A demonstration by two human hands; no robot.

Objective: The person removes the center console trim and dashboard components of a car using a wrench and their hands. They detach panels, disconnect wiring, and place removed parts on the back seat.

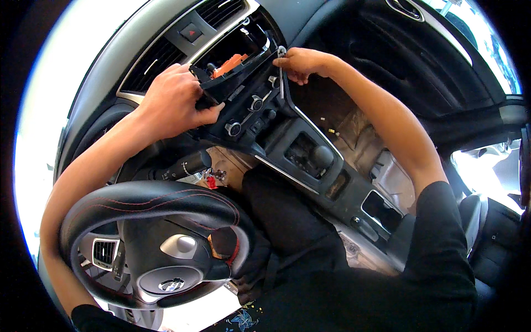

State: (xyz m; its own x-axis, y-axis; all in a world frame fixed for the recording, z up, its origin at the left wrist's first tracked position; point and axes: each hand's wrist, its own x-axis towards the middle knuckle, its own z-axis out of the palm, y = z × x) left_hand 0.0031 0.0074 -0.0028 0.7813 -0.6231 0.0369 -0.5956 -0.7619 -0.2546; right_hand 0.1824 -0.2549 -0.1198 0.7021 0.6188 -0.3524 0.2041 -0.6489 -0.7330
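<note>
From the head view, with hours read around the picture's centre, the black control panel (244,115) sits in the car's dash between 11 and 12 o'clock, carrying three round knobs (256,103). The left hand (177,102), at 10 o'clock, has its grip clamped on the panel's near-left corner, thumb on the face and fingers behind the edge. The right hand (301,63), just before 1, has its fingers curled at the panel's far-right edge, by a silver trim strip; I cannot tell whether that grip is closed on it.

Above the panel, close to 12, the dash opening (235,47) gapes; an orange piece (229,65) lies inside, towards the opening's 7 o'clock, among dark parts too cluttered to name.

At 3 o'clock, the shifter recess (296,148) in the console holds a round black knob (319,157) and dark workings. A small tray (336,185) follows just past 3, its floor brownish, and a silver-edged compartment (381,210) at 4, dark within. Small pale bits (333,131) lie in the footwell at 2. Keys with a red tag (211,182) hang between 8 and 9, beyond the steering wheel (152,196).
</note>
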